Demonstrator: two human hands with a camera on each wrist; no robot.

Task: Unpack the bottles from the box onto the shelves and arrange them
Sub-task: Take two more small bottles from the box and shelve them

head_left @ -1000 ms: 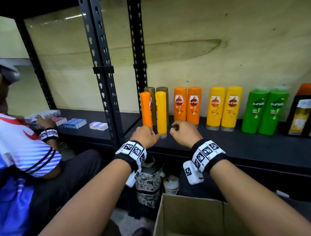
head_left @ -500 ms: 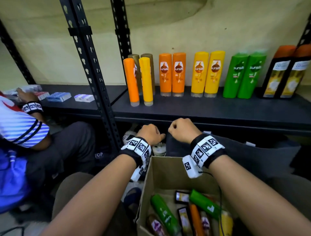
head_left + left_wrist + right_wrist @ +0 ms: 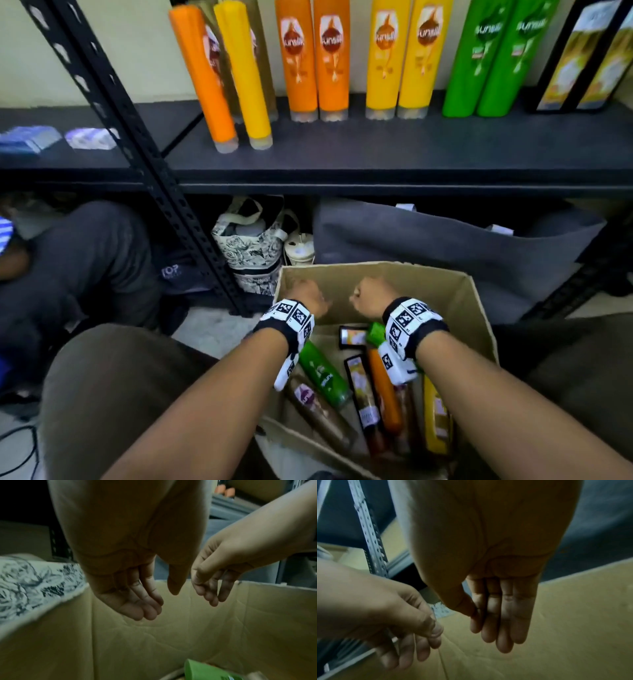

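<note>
Overhead, three orange bottles (image 3: pixel 301 61), three yellow bottles (image 3: pixel 383 61) and two green bottles (image 3: pixel 493 58) stand shelved; both the left hand (image 3: pixel 305 296) and the right hand (image 3: pixel 371 296) hang loose-fingered and empty above the brown cardboard box (image 3: pixel 455 294).

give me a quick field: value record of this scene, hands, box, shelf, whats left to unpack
left hand: over the open box, fingers loosely hanging, holds nothing
right hand: over the box beside the left hand, fingers straight, holds nothing
box: cardboard, open, on the floor before the shelf
in box: green bottle, orange bottle, yellow bottle and several others, all lying down
shelf: upright bottles in pairs along the back, orange, yellow, green, black; two more stand in front at the left
under shelf: patterned bag
status: unpacking not finished
</note>
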